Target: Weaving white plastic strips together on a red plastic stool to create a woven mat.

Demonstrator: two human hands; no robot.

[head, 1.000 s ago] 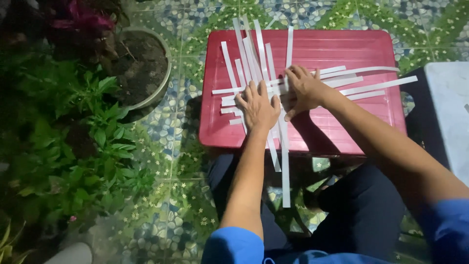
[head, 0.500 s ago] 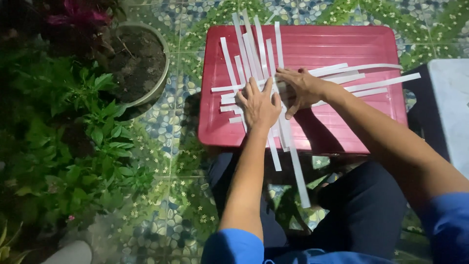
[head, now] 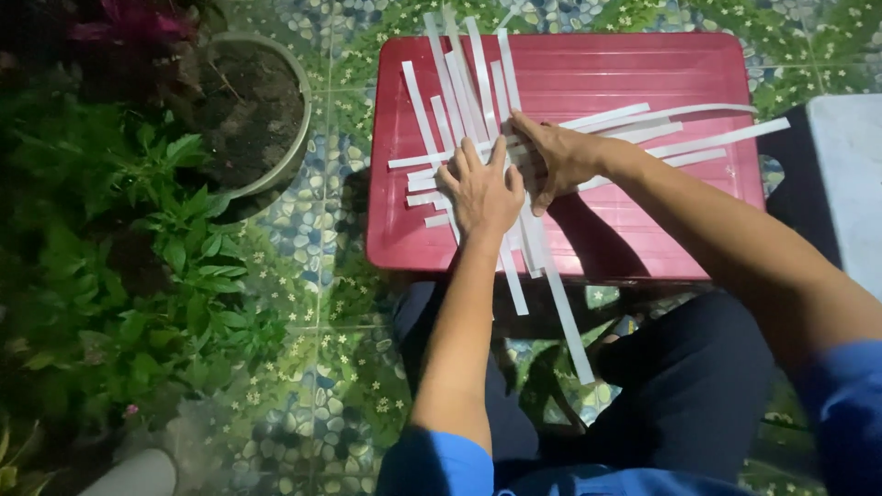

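Observation:
Several long white strips (head: pixel 478 92) lie crossed in a loose weave on a red plastic stool top (head: pixel 643 211). My left hand (head: pixel 480 188) presses flat, fingers spread, on the crossing of the strips. My right hand (head: pixel 559 158) lies just to its right, fingers pinching and sliding one of the upright strips where it meets the sideways strips (head: pixel 680 124). One strip (head: pixel 570 326) hangs well past the stool's near edge, over my lap.
A round pot of dark soil (head: pixel 253 110) stands left of the stool, with leafy green plants (head: pixel 138 276) beside it. The floor is patterned pebble tile (head: pixel 322 367). A grey slab edge (head: pixel 850 184) lies at the right. My dark-trousered knees sit under the stool.
My right hand has drawn an upright strip toward me, so its near end now hangs farther past the stool's edge. My left hand has stayed pressed on the weave.

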